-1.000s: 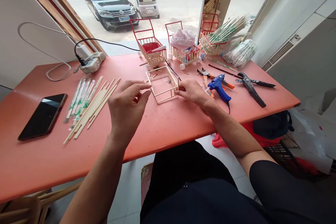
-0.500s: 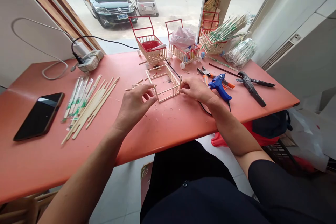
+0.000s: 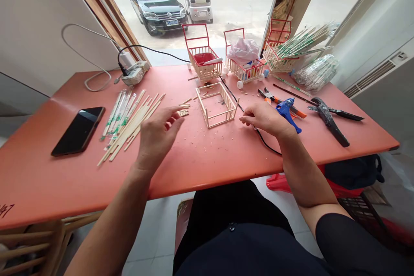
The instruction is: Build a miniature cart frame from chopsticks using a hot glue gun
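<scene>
A small open box frame of thin wooden sticks point(image 3: 217, 104) rests on the red table point(image 3: 210, 155). Neither hand touches it. My left hand point(image 3: 158, 134) hovers left of the frame with its fingers loosely spread, near a few short cut sticks point(image 3: 183, 111). My right hand point(image 3: 265, 118) lies to the right of the frame, fingers curled down by the black cord point(image 3: 263, 138); what they pinch, if anything, is hidden. A blue glue gun point(image 3: 287, 112) sits just beyond that hand.
A pile of chopsticks point(image 3: 129, 123) and a black phone point(image 3: 78, 130) lie at the left. Three stick carts point(image 3: 204, 61) stand at the back by the window. Orange pliers point(image 3: 281, 101) and black cutters point(image 3: 330, 116) lie at the right. A power strip point(image 3: 134, 74) sits at the back left.
Both hands have let go of the stick frame and drawn away from it, the left toward the short sticks, the right toward the glue gun. The camera view shifted left.
</scene>
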A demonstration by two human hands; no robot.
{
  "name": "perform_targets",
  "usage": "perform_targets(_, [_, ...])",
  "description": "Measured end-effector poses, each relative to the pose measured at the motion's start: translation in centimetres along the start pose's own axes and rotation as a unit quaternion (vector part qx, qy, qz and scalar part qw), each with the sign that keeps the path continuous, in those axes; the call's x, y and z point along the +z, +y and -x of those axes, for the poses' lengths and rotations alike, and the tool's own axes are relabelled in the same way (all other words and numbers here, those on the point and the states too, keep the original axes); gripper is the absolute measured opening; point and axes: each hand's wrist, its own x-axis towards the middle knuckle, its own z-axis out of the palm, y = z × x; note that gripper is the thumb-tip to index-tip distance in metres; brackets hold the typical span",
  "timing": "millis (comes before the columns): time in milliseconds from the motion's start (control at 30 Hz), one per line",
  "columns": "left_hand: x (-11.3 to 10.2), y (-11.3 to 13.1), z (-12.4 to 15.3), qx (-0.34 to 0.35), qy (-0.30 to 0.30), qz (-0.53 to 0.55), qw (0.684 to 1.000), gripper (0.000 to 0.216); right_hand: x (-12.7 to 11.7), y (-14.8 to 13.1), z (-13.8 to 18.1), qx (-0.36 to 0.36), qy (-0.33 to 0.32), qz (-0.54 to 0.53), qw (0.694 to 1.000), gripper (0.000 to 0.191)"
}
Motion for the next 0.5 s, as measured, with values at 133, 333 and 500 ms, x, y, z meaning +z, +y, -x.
perform_targets(133, [-3.3,-2.8,-0.7,-0.059,0.024,-0.09,0.994,0.019,-0.1,0.1,0.0,0.0,0.025,0.009,1.0,0.026])
perform_targets(333, [-4.1,-3.4,-0.4,-0.075,0.034,-0.095,0.992,0.014,0.3,0.2,0.3,-0.029,0.064,-0.02,0.997,0.014])
perform_targets(500, [-3.3,-1.2,-1.0,-0.028,0.012,-0.077,0.997,0.022,0.3,0.1,0.3,-0.011,0.068,-0.034,0.997,0.006])
